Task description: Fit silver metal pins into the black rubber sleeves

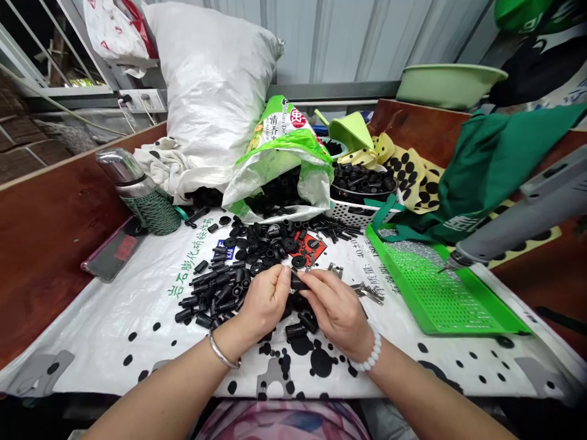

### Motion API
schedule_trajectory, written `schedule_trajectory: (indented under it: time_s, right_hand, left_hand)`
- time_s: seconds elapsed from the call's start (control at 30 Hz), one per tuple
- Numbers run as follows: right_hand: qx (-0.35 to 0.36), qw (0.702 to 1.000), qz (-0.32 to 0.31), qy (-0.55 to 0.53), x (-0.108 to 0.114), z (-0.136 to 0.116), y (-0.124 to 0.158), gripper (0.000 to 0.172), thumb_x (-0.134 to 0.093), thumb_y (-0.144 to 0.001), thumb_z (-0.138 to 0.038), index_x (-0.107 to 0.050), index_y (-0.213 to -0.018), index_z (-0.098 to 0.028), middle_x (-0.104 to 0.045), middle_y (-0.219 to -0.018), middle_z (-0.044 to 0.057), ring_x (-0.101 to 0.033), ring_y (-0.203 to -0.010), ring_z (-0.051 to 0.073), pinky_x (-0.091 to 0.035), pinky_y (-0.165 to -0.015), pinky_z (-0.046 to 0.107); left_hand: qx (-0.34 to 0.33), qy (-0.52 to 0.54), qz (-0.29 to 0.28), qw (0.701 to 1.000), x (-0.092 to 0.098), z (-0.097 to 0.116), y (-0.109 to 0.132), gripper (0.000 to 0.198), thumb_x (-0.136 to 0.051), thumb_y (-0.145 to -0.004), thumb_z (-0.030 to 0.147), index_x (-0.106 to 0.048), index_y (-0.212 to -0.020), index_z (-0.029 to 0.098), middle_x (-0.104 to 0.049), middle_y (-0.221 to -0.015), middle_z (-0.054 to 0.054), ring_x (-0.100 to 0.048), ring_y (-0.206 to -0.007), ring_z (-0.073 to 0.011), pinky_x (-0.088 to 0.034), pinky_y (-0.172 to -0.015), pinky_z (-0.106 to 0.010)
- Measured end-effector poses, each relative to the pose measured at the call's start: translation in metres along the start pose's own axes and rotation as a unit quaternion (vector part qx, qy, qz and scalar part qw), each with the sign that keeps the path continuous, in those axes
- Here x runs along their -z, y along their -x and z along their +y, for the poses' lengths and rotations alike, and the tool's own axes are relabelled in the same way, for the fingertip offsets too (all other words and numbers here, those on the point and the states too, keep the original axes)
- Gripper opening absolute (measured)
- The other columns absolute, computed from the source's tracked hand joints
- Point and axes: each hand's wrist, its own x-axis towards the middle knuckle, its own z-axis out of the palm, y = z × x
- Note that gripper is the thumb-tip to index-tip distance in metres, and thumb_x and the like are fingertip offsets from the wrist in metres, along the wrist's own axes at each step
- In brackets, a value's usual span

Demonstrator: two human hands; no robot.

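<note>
My left hand point(266, 300) and my right hand point(334, 308) meet over the white printed sheet point(137, 311), fingers pinched together. Between them sits a small black plastic part point(299, 282), held by both hands. A pile of loose black plastic parts point(247, 256), tubes and round caps, lies just beyond and left of my hands. A few small metal clips point(367, 292) lie to the right of my right hand. My left wrist wears a metal bangle, my right a white bead bracelet.
A green perforated tray point(440, 293) with small screws lies at right, a grey power tool point(527, 211) over it. Behind are a green bag of black parts point(279, 165), a white basket point(358, 211), a steel flask point(137, 189), a phone point(114, 249), a big white sack point(211, 79).
</note>
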Motion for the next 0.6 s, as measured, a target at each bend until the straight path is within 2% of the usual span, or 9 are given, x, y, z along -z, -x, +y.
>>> schedule_trajectory:
  time_s: [0.1,0.23,0.3,0.37,0.5,0.57,0.6]
  right_hand:
    - [-0.029,0.999,-0.001,-0.037,0.0,-0.004,0.001,0.029,-0.048,-0.084,-0.011,-0.054,-0.112,-0.015,-0.063,-0.093,0.012,-0.059,-0.084,0.019,-0.051,-0.073,0.032]
    - [-0.138,0.979,-0.056,-0.142,0.006,-0.01,0.0,0.023,-0.046,-0.087,-0.018,-0.06,-0.105,-0.018,-0.062,-0.08,0.006,-0.059,-0.072,0.016,-0.05,-0.066,0.029]
    - [-0.219,0.947,-0.096,-0.216,0.01,-0.013,0.0,0.023,-0.045,-0.087,-0.023,-0.063,-0.101,-0.018,-0.059,-0.069,0.002,-0.055,-0.058,0.011,-0.048,-0.055,0.024]
    - [-0.296,0.9,-0.123,-0.295,0.014,-0.015,0.0,0.024,-0.046,-0.087,-0.026,-0.064,-0.1,-0.017,-0.055,-0.064,-0.001,-0.05,-0.049,0.008,-0.044,-0.047,0.021]
    - [-0.394,0.807,-0.153,-0.413,0.017,-0.018,0.0,0.027,-0.05,-0.083,-0.03,-0.063,-0.1,-0.013,-0.055,-0.06,-0.001,-0.049,-0.045,0.006,-0.042,-0.045,0.02]
    - [-0.406,0.789,-0.167,-0.429,0.019,-0.02,0.001,0.028,-0.05,-0.082,-0.029,-0.063,-0.1,-0.012,-0.055,-0.059,-0.002,-0.05,-0.044,0.006,-0.041,-0.044,0.019]
    - [-0.403,0.793,-0.17,-0.423,0.019,-0.021,0.001,0.027,-0.05,-0.082,-0.029,-0.063,-0.1,-0.013,-0.055,-0.059,-0.001,-0.05,-0.045,0.006,-0.041,-0.043,0.019]
  left_hand:
    - [-0.037,-0.05,0.023,0.998,0.001,0.002,0.004,0.031,-0.028,-0.091,0.028,-0.032,-0.061,0.02,-0.034,-0.055,0.005,-0.033,-0.049,-0.0095,-0.027,-0.049,-0.023]
    - [-0.136,-0.142,0.046,0.979,0.006,0.004,0.006,0.028,-0.03,-0.089,0.021,-0.034,-0.061,0.02,-0.036,-0.055,0.004,-0.033,-0.049,-0.0106,-0.026,-0.049,-0.025]
    - [-0.174,-0.163,0.047,0.97,0.008,0.004,0.007,0.028,-0.03,-0.089,0.02,-0.035,-0.061,0.02,-0.037,-0.054,0.003,-0.034,-0.048,-0.0109,-0.027,-0.049,-0.025]
    - [-0.203,-0.171,0.043,0.963,0.009,0.004,0.008,0.029,-0.03,-0.089,0.019,-0.036,-0.061,0.02,-0.039,-0.054,0.003,-0.035,-0.047,-0.011,-0.028,-0.048,-0.025]
    - [-0.26,-0.184,0.039,0.947,0.011,0.004,0.01,0.029,-0.029,-0.089,0.018,-0.039,-0.062,0.019,-0.042,-0.054,0.002,-0.037,-0.048,-0.0114,-0.029,-0.048,-0.025]
    - [-0.284,-0.189,0.037,0.939,0.013,0.004,0.011,0.028,-0.029,-0.088,0.018,-0.04,-0.062,0.019,-0.043,-0.055,0.001,-0.038,-0.049,-0.0119,-0.03,-0.048,-0.025]
    - [-0.289,-0.188,0.035,0.938,0.013,0.004,0.011,0.028,-0.03,-0.088,0.018,-0.04,-0.062,0.019,-0.043,-0.055,0.001,-0.038,-0.049,-0.0121,-0.03,-0.048,-0.025]
